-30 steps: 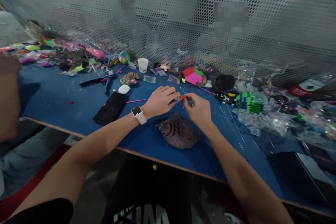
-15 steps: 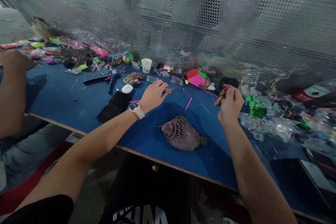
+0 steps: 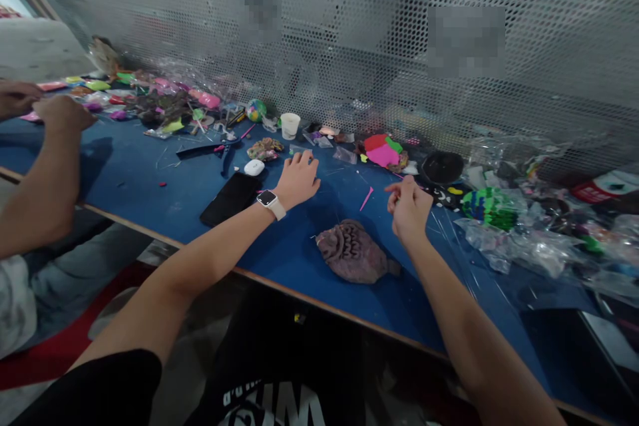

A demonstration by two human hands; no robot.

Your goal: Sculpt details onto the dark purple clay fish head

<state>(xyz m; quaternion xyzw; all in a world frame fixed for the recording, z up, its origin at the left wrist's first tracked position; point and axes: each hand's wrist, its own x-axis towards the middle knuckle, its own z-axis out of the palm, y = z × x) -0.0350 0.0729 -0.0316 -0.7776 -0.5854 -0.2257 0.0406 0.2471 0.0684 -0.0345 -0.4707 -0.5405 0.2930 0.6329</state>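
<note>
My left hand, with a watch at the wrist, hovers palm down over the blue table, its fingers apart and nothing visible in them. To the right, my right hand is raised with its fingertips drawn together; whatever they pinch, if anything, is hidden. Between and below the hands lies a fish-shaped piece of grey-brown clay, with wavy ridges on its body and a small tail at the right. A thin pink modelling tool rests just beyond it.
A black phone, white earbud case and dark pliers-like tool lie left. Along the perforated metal screen stand a white cup, black bowl and several plastic bags. Another person's hand works far left.
My left hand's fingers have spread, and the small multicoloured bit at its fingertips is out of sight. My right hand has moved left, away from the black bowl. The view has shifted slightly.
</note>
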